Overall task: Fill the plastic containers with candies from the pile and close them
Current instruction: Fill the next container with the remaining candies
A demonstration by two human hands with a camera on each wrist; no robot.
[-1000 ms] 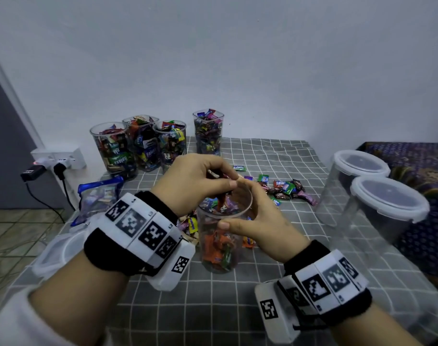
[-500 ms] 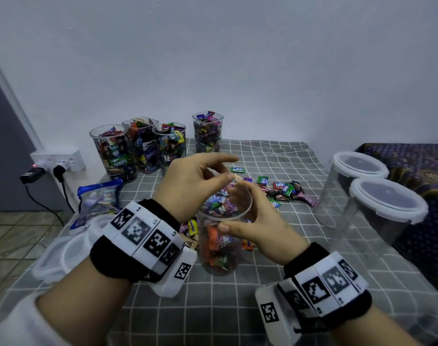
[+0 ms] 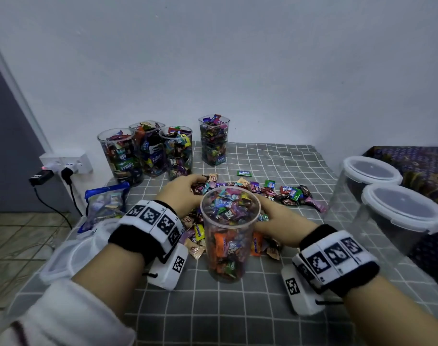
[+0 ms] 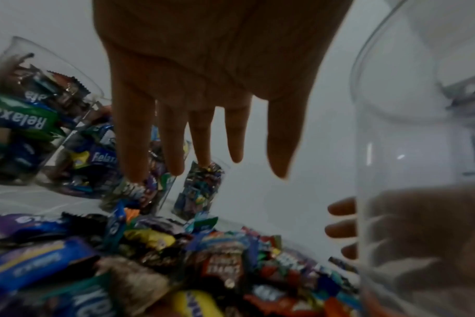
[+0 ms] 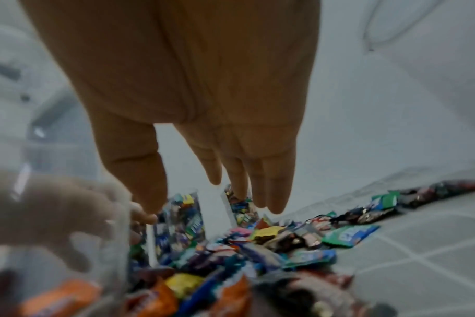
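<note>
A clear round container (image 3: 229, 233), filled with candies nearly to its rim, stands unheld on the checked cloth. Behind it lies the candy pile (image 3: 287, 193). My left hand (image 3: 188, 193) reaches over the pile's left part, fingers straight and spread in the left wrist view (image 4: 203, 169), holding nothing. My right hand (image 3: 270, 211) sits just right of the container, its fingertips hidden behind it. In the right wrist view its fingers (image 5: 277, 193) hang straight above the candies (image 5: 258, 246), with the container (image 5: 54, 214) at the left.
Several filled open containers (image 3: 148, 151) stand at the back left, one more (image 3: 214, 141) beside them. Two lidded empty containers (image 3: 402, 216) stand at the right edge. Loose lids (image 3: 70, 255) and a blue bag (image 3: 105, 203) lie at the left edge. Plugs sit in a wall socket (image 3: 65, 163).
Both hands left the container's rim and dropped to the candy pile behind it. The container, held by the right hand before, now stands by itself.
</note>
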